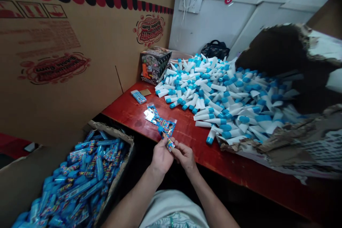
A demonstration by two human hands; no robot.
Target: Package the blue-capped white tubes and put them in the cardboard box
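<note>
The printed tube (170,144) is held between the two hands just over the near edge of the red tabletop (123,112), with its blue cap pointed away from the body. It is gripped by the bent fingers of the left hand (162,156), while its near end is pinched by the thumb and fingers of the right hand (185,157); both hands are kept narrow. Whether the wrapping is fully closed cannot be told.

Just beyond the hands, printed clear sleeves (169,127) are spread on the tabletop, partly overlapped. Farther off, a blue-and-white packet (138,97) is laid beside a brown cardboard piece (145,92). To the right, white tubes with blue caps (203,84) are heaped loosely, some contained by a torn carton (315,123) laid on its side. Behind the heap, a dark printed box (155,65) and a black bag (215,49) are seen.

At the lower left, an open box (114,131) is filled with blue wrapped tubes (88,171). Above it, the view is bounded by a large carton (101,42) marked with upside-down red print.
</note>
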